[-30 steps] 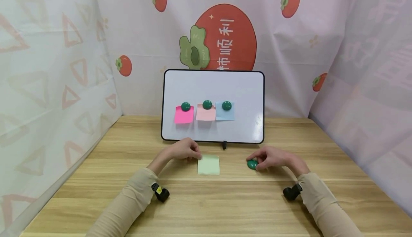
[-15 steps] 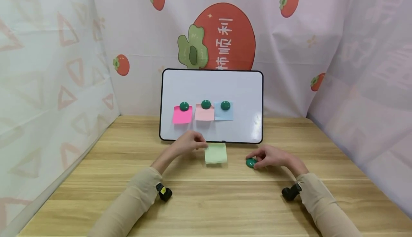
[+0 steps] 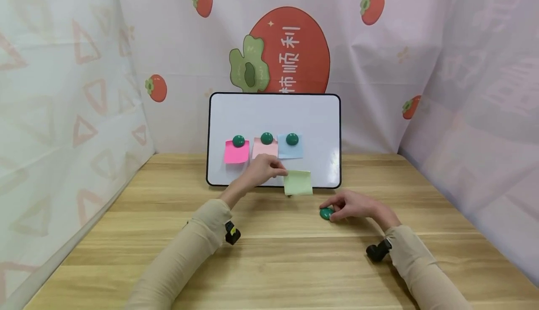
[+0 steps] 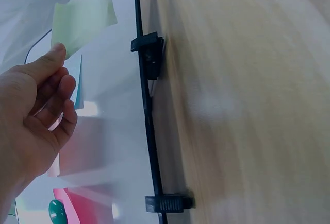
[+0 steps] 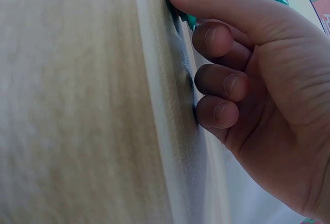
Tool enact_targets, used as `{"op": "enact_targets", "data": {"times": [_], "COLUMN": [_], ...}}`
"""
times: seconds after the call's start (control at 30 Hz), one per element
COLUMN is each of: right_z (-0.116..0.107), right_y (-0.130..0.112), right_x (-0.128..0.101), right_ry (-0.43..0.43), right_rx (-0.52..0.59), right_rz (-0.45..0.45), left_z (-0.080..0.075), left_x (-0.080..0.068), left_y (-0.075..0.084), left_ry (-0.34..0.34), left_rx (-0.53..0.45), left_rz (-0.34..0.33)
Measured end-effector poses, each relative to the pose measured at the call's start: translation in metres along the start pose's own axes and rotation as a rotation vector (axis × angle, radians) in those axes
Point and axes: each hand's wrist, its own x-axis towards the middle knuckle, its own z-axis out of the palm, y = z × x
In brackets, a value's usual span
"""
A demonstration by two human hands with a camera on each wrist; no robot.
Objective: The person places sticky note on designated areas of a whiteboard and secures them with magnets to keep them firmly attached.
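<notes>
My left hand point(image 3: 262, 169) pinches a pale green sticky note point(image 3: 298, 183) by its upper left corner, in front of the lower edge of the whiteboard point(image 3: 317, 118). In the left wrist view the thumb presses the corner of that note point(image 4: 85, 15). Low at the right, my right hand point(image 3: 355, 205) holds a round green magnet point(image 3: 326, 213) between thumb and finger, at the tabletop. On the board hang a bright pink note point(image 3: 236, 155), a pale pink note point(image 3: 260, 147) and a blue note point(image 3: 290, 150), each under a green magnet. My left hand partly covers the pale pink one.
The whiteboard stands upright on the wooden table point(image 3: 269, 272), held at its lower edge by black clips point(image 4: 167, 203). A printed cloth backdrop point(image 3: 177, 43) hangs behind it and along both sides.
The left hand has lifted the green note off the table and carried it up and right to the board's lower edge. My right hand stays with the magnet.
</notes>
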Motion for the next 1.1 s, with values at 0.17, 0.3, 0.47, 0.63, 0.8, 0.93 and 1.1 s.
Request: {"op": "enact_targets", "data": {"times": [0.17, 0.3, 0.47, 0.63, 0.8, 0.93, 1.1], "right_z": [0.000, 0.000, 0.000, 0.001, 0.001, 0.001, 0.000], "right_y": [-0.001, -0.002, -0.001, 0.001, 0.001, -0.001, -0.002], "right_x": [-0.001, -0.001, 0.000, 0.001, 0.000, 0.000, 0.001], "right_ry": [-0.005, -0.006, -0.006, -0.006, -0.007, -0.014, -0.015], "right_rx": [0.015, 0.015, 0.019, 0.035, 0.050, 0.051, 0.045], "right_rz": [-0.007, -0.014, -0.018, -0.020, -0.012, -0.006, -0.012], "left_z": [-0.002, -0.003, -0.002, 0.001, 0.006, 0.007, 0.007], "left_x": [0.021, 0.030, 0.037, 0.044, 0.052, 0.057, 0.067], "left_y": [0.009, 0.014, 0.020, 0.024, 0.029, 0.034, 0.039], "left_ry": [0.020, 0.019, 0.003, -0.003, -0.004, -0.018, -0.014], "left_rx": [0.041, 0.074, 0.096, 0.102, 0.100, 0.109, 0.165], "left_rz": [0.040, 0.045, 0.019, -0.003, -0.022, -0.039, -0.021]}}
